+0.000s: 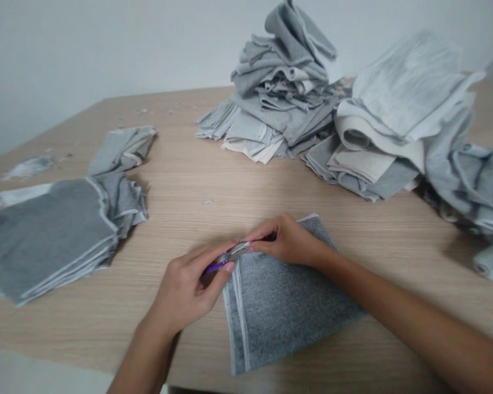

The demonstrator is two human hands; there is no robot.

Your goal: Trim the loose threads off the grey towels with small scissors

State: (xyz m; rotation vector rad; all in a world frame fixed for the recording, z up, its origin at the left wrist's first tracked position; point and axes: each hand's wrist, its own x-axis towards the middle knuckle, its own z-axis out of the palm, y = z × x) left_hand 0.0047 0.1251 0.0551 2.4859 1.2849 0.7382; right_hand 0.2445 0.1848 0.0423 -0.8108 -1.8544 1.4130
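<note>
My left hand (191, 282) is closed around a pair of thread snips (234, 253) with a purple handle and metal blades. The blades point right, toward the fingertips of my right hand (285, 241). That hand pinches the top left corner of a grey fabric piece (287, 306) with white stitched edges. What exactly lies between its fingertips is hidden, and a small dark bit shows under the fingers. The fabric lies flat on the table in front of me, partly beneath my right forearm.
On the wooden table (181, 191), a stack of grey fabric pieces (57, 235) lies at left, with a folded piece (123, 148) behind it. A tall heap of grey cloth (279, 98) stands at the back. More cloth (402, 104) is piled at right. Lint (28, 167) lies far left.
</note>
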